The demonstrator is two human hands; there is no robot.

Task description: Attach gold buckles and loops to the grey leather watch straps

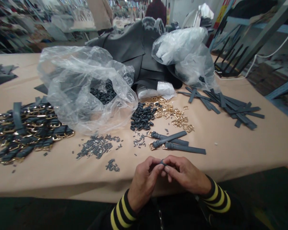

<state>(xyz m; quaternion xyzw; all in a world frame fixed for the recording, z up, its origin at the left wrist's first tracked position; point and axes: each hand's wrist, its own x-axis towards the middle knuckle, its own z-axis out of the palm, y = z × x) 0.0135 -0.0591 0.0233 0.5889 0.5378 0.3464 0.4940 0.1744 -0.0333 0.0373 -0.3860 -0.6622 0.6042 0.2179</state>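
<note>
My left hand (145,175) and my right hand (182,172) meet at the table's front edge. Between their fingertips they pinch a small dark grey loop (162,162), partly hidden by the fingers. Just beyond lie three dark straps with gold buckles (186,149), some crossing each other. Behind those is a heap of similar dark loops (142,117), beside a spread of gold buckles (169,110). Left of my hands are a small cluster of tiny dark pieces (112,165) and a larger pile of such pieces (96,147).
Buckled straps (26,131) are heaped at the left. A clear plastic bag (74,92) holds more dark loops; another plastic bag (187,54) stands back right. Plain dark strips (237,108) lie at the right, near a black device with antennas (228,68). Two people stand in the background.
</note>
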